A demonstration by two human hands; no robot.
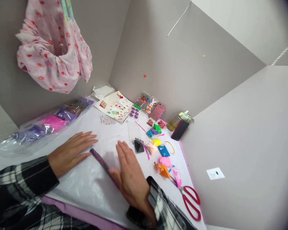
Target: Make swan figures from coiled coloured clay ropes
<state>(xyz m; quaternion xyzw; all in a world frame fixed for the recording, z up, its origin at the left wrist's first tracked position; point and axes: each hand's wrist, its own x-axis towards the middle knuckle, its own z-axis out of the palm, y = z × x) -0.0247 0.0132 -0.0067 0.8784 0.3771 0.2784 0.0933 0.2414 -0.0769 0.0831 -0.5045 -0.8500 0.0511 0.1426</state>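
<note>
Main elbow room is on the plastic sheet (86, 188) around the hands, with the purple table edge (69, 209) close to the forearms and a wall (220, 137) on the right. Black clay packet (139, 145) sits near the right fingers, then orange packet (162, 170) and red-handled scissors (191, 203) crowd that side. Striped purple-pink clay roll (100, 159) lies slantwise between the hands, long and thin. Left hand (72, 153): flat, fingers slightly spread, thumb at its tip. Right hand (132, 174): fingers straight and together, thumb over it.
</note>
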